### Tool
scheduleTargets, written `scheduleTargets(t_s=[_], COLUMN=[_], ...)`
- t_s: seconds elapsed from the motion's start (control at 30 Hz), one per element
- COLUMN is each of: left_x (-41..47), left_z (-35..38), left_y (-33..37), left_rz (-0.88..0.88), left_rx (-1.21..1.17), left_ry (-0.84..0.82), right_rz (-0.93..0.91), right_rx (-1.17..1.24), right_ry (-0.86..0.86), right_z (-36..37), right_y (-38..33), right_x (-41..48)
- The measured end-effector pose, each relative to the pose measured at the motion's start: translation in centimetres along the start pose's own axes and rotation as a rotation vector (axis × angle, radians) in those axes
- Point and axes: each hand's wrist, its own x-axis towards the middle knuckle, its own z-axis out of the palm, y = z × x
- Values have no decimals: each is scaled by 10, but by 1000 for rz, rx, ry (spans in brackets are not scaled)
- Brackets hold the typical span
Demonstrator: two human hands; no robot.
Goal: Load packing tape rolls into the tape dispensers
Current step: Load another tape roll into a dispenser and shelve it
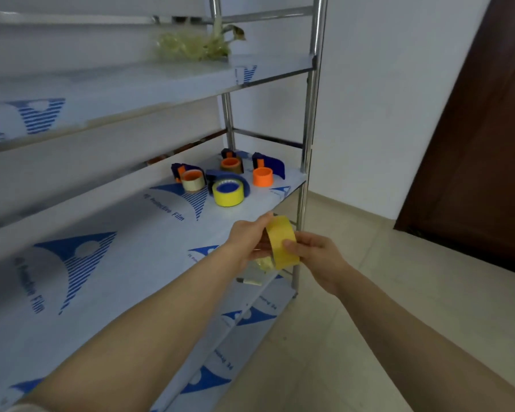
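hands (247,242) gripping yellow tape roll (281,242), near shelf (125,233)

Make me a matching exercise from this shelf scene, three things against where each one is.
Things:
1. loose yellow tape roll, no dispenser
2. bare orange plastic spool
3. crumpled clear plastic wrap

Places:
A. on the upper shelf
B. on the middle shelf, nearest the right post
C. gripped between the left hand and right hand

Pairs: 1-C, 2-B, 3-A
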Motion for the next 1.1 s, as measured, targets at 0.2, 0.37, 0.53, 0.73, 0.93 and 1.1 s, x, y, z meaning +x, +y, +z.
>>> scheduleTargets(t_s=[0.2, 0.37, 0.53, 0.73, 0.93, 1.1], left_x=[76, 157, 235, 303, 355, 388], left_z=[29, 36, 37, 39, 42, 56], left_y=[31, 64, 98, 110, 112, 107], left_rz=[27, 55, 46, 82, 206, 212], left_rx=[44, 60, 150, 333, 714, 1080], left_ry=[2, -1, 69, 117, 148, 177], right_rz=[-40, -22, -20, 2, 25, 29], right_rx=[-23, -58, -132, -126, -86, -82], right_ry=[85, 135, 127, 170, 93, -53], right_z=[-45, -64, -71, -83, -93, -94], right_y=[-16, -43, -74, -89, -101, -106], right_x=[72, 156, 244, 322, 390, 455])
